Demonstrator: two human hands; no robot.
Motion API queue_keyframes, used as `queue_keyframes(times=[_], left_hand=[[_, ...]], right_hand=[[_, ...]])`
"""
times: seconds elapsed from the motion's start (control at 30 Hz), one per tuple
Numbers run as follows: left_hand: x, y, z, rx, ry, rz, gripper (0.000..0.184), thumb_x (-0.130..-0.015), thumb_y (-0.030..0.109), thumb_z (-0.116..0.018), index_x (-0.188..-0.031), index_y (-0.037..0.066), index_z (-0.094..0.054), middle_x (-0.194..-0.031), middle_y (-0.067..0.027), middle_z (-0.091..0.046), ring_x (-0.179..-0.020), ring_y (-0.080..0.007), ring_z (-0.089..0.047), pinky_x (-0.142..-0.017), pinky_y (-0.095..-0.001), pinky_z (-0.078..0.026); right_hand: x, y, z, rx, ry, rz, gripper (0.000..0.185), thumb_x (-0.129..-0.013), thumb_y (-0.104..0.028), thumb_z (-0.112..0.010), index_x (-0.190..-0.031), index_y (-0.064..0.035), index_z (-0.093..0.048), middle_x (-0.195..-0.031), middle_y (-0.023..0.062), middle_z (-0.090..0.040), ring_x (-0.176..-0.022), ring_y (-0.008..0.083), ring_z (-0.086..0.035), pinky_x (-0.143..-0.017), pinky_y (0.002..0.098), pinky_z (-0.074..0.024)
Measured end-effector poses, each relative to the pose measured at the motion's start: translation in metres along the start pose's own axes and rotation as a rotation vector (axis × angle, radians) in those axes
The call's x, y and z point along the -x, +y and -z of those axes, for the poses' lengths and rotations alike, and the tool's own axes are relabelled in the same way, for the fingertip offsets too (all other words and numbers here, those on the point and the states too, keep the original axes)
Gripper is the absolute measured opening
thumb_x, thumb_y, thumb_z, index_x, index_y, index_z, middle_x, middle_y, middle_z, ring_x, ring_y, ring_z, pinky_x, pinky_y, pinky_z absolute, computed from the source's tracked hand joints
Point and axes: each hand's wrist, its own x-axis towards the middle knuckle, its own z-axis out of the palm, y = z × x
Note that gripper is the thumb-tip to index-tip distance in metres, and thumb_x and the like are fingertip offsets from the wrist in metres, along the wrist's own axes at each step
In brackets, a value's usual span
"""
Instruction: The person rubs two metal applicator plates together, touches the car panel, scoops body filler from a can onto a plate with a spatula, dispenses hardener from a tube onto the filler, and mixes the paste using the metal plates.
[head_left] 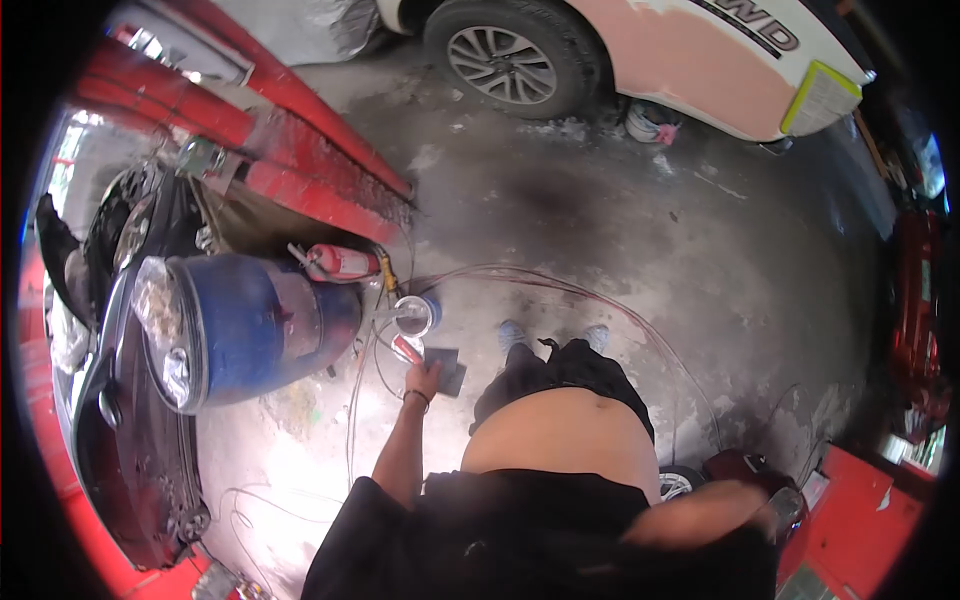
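Note:
My left hand (423, 381) is closed at the end of an outstretched arm, beside the blue drum. In it is a dark grey, flat square piece (446, 373), its exact kind unclear. A small red and white object (407, 349) shows at the fingertips; whether it is also held cannot be made out. Just beyond sits a white and blue bucket (413, 316) with its mouth facing up. My right hand (705, 515) is near my body at lower right, smeared by motion, so its fingers cannot be read.
A blue drum (240, 320) topped with plastic stands at left, near a red fire extinguisher (342, 262) and a red metal post (310, 200). Hoses (590, 292) curve over the concrete floor. A pickup (680, 60) with pink patches is ahead; a dark car (140, 430) stands left.

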Motion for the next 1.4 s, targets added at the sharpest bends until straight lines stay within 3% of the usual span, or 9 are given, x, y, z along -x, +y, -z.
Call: queue_keyframes(times=[0.13,0.27,0.3,0.43,0.57,0.77,1.1,1.3,1.4], left_hand=[[-0.033,0.032,0.012,0.321,0.106,-0.192,0.062,-0.101,0.052,-0.066,-0.105,-0.009,-0.073,-0.092,-0.0321,-0.074,-0.094,-0.0482,-0.074,-0.081,-0.0541,-0.055],[-0.042,0.131,0.069,0.632,0.019,-0.167,0.055,-0.101,0.046,-0.073,-0.100,-0.008,-0.074,-0.087,-0.0104,-0.077,-0.082,-0.0145,-0.067,-0.074,-0.0346,-0.053],[-0.040,0.158,0.076,0.964,-0.085,-0.180,0.044,-0.104,0.041,-0.073,-0.108,-0.003,-0.077,-0.098,-0.0036,-0.078,-0.090,-0.0120,-0.069,-0.079,-0.0291,-0.052],[-0.016,0.267,0.133,1.366,-0.357,-0.199,0.038,-0.107,0.035,-0.069,-0.126,0.002,-0.072,-0.120,-0.0035,-0.075,-0.110,-0.0154,-0.070,-0.096,-0.0342,-0.054],[0.022,0.349,0.176,1.570,-0.579,-0.324,0.040,-0.109,0.035,-0.066,-0.137,0.006,-0.066,-0.134,-0.0050,-0.071,-0.125,-0.0194,-0.067,-0.109,-0.0433,-0.051],[0.049,0.388,0.183,1.759,-0.749,-0.392,0.041,-0.111,0.035,-0.061,-0.139,0.004,-0.064,-0.134,-0.0070,-0.070,-0.129,-0.0244,-0.065,-0.111,-0.0502,-0.051],[0.054,0.384,0.202,1.564,-0.240,-0.546,0.035,-0.110,0.026,-0.066,-0.131,-0.001,-0.069,-0.127,-0.0109,-0.074,-0.113,-0.0241,-0.074,-0.092,-0.0491,-0.065],[0.066,0.396,0.192,1.420,-0.432,-0.617,0.036,-0.107,0.018,-0.069,-0.137,-0.003,-0.066,-0.127,-0.0095,-0.072,-0.110,-0.0185,-0.071,-0.098,-0.0348,-0.056],[0.084,0.414,0.195,1.235,-0.262,-0.943,0.037,-0.108,0.011,-0.065,-0.142,-0.004,-0.062,-0.127,-0.0103,-0.072,-0.113,-0.0167,-0.067,-0.100,-0.0309,-0.050]], right_hand=[[0.121,0.059,0.063,0.370,0.796,-0.335,0.040,-0.108,-0.019,-0.053,-0.142,-0.0001,-0.061,-0.136,0.0239,-0.067,-0.126,0.0381,-0.061,-0.109,0.0454,-0.0479],[0.102,0.099,0.079,1.334,1.258,-0.831,0.041,-0.101,-0.026,-0.066,-0.125,0.0077,-0.070,-0.117,0.0240,-0.074,-0.111,0.0422,-0.071,-0.094,0.0456,-0.0549],[0.109,0.125,0.091,1.303,1.326,-0.500,0.026,-0.104,-0.020,-0.064,-0.111,0.0015,-0.078,-0.101,0.0120,-0.077,-0.098,0.0286,-0.073,-0.086,0.0406,-0.0548],[0.021,0.107,0.096,0.874,1.492,-0.318,0.030,-0.102,-0.025,-0.071,-0.096,0.0034,-0.076,-0.082,0.0124,-0.071,-0.084,0.0144,-0.067,-0.080,0.0315,-0.0510],[-0.044,0.080,0.112,0.655,1.298,0.052,0.038,-0.100,-0.020,-0.075,-0.133,-0.0038,-0.067,-0.121,0.0069,-0.074,-0.106,0.0177,-0.069,-0.097,0.0367,-0.0542],[-0.102,0.057,0.127,-0.077,1.047,0.389,0.042,-0.107,-0.025,-0.070,-0.143,-0.0059,-0.059,-0.139,0.0101,-0.067,-0.127,0.0260,-0.065,-0.109,0.0470,-0.0523],[-0.085,-0.020,0.135,0.093,1.366,0.499,0.055,-0.094,-0.018,-0.083,-0.143,-0.0117,-0.058,-0.135,0.0054,-0.067,-0.123,0.0230,-0.065,-0.108,0.0435,-0.0512],[-0.115,0.003,0.095,0.099,1.255,0.432,0.034,-0.094,-0.005,-0.081,-0.126,-0.0076,-0.071,-0.120,0.0045,-0.075,-0.108,0.0180,-0.072,-0.098,0.0357,-0.0567],[-0.111,0.013,0.094,0.046,1.280,0.484,0.032,-0.095,-0.005,-0.081,-0.126,-0.0060,-0.072,-0.120,0.0056,-0.076,-0.109,0.0168,-0.072,-0.097,0.0343,-0.0566]])
